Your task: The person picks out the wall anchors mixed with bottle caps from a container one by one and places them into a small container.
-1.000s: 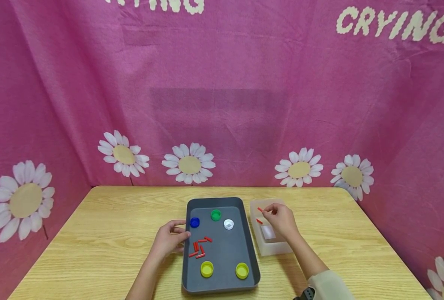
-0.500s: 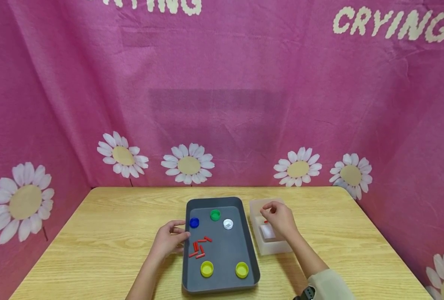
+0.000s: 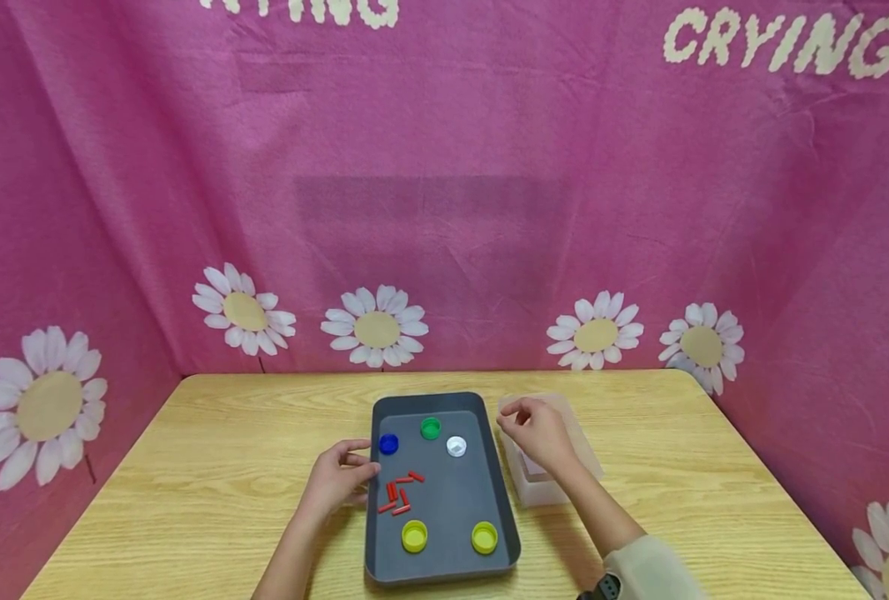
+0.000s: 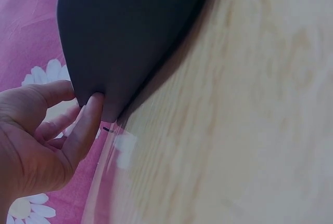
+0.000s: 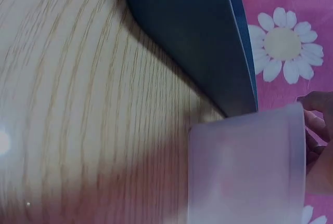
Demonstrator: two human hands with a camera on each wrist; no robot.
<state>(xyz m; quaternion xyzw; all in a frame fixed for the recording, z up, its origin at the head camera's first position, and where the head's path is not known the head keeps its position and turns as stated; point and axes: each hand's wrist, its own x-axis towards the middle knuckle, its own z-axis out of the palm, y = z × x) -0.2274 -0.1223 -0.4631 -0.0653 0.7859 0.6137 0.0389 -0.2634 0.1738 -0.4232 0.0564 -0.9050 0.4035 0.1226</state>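
Note:
A dark grey tray (image 3: 444, 483) stands on the table, with several short red sticks (image 3: 403, 498) loose at its left side. My left hand (image 3: 337, 479) holds the tray's left edge, thumb at the rim and a finger along the outer wall, as the left wrist view shows. Over the left side of a translucent box (image 3: 541, 493), beside the tray, hovers my right hand (image 3: 537, 433). Its fingers are loosely curled, with no stick visible between them. The hand covers much of the box's inside. The box wall (image 5: 244, 167) hides part of these fingers (image 5: 315, 125) in the right wrist view.
Bottle caps lie in the tray: a blue cap (image 3: 388, 444), a green cap (image 3: 431, 428), a whitish cap (image 3: 456, 447) and two yellow ones, such as the yellow cap (image 3: 414, 537). A pink flowered curtain (image 3: 444, 208) hangs behind the wooden table (image 3: 249, 442).
A red stick, pinched in my right hand a second ago, no longer shows at its fingertips. That hand has moved left toward the tray. My left hand stays where it was.

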